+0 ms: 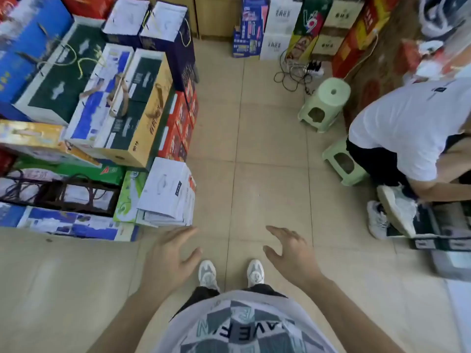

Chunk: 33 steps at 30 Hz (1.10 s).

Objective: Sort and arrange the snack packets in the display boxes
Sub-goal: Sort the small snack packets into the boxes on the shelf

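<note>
Both hands hang over the floor (254,161), fingers spread and holding nothing: left hand (168,261), right hand (293,256). Stacked boxes (114,110) lie beyond the left fingers.

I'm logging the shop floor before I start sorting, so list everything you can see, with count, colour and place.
Gift boxes: many, blue, green, white, red and yellow, stacked at the left.
Cartons: a row, mixed colours, along the far wall.
Stools: two, pale green, right of the open floor, one farther, one nearer.
Power strip: one, white with dark plugs, among tangled cables behind the farther stool.
Other person: one, white shirt, dark trousers, bent over at the right edge.
Floor: beige tiles, centre.
Own shoes: two, white and grey, bottom centre.
Left hand: open, empty, above the floor.
Right hand: open, empty, above the floor.
</note>
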Available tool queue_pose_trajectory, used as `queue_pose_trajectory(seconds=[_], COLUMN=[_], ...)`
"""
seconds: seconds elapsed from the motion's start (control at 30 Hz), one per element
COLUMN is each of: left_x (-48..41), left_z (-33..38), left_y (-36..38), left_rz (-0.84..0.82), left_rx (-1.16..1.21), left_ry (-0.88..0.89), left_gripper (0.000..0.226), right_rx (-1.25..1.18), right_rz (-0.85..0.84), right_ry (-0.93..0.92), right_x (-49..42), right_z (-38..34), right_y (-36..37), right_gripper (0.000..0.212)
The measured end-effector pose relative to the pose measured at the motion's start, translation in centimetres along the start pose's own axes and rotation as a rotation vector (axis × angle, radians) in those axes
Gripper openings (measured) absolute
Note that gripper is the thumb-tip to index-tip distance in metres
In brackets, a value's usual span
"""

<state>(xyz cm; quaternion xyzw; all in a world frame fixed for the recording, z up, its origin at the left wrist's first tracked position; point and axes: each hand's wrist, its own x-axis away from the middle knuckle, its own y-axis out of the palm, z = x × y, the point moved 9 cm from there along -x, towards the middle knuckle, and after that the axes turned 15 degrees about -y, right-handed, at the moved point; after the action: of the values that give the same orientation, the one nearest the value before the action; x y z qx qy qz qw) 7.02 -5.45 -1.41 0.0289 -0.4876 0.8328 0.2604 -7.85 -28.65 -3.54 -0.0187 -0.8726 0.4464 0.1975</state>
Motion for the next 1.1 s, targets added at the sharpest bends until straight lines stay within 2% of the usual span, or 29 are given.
queue_pose_trajectory(seconds=[0.23, 0.37, 0.6, 0.77, 0.87, 1.0, 1.1], left_x=[-3.4, -6.8, -15.8, -22.5, -25.9, -29.7, -33.2], left_z=[-1.3, -2.4, -0.1, 2.7, 4.0, 5.6, 5.7], left_y=[-0.3, -0.7, -1.4, -1.2, -1.7, -2.8, -4.0], left_rz=[-0.038, -0.057, -0.066, -0.072, -0.054, -0.043, -0.035], left_rx=[0.004, 0.019, 0.077, 0.055, 0.060, 0.065, 0.087], left_ry=[0.003, -0.027, -0.073, -0.069, -0.113, -0.156, -0.212], left_gripper=[0.045, 0.049, 0.045, 0.044, 0.050, 0.041, 0.043], right_rx=[-0.055, -0.120, -0.150, -0.160, -0.129, -0.103, -0.088], right_rz=[0.012, 0.054, 0.042, 0.040, 0.038, 0.032, 0.034], right_ry=[0.053, 0.132, 0.216, 0.177, 0.128, 0.060, 0.014], right_x=[-2.2, -3.2, -6.7, -13.9, -19.4, -26.4, -32.0], right_z=[-0.8, -0.4, 2.1, 4.8, 6.1, 6.5, 6.4], right_y=[1.6, 1.7, 0.7, -2.9, -6.6, -11.5, -14.4], right_gripper=[0.054, 0.056, 0.055, 0.055, 0.055, 0.055, 0.055])
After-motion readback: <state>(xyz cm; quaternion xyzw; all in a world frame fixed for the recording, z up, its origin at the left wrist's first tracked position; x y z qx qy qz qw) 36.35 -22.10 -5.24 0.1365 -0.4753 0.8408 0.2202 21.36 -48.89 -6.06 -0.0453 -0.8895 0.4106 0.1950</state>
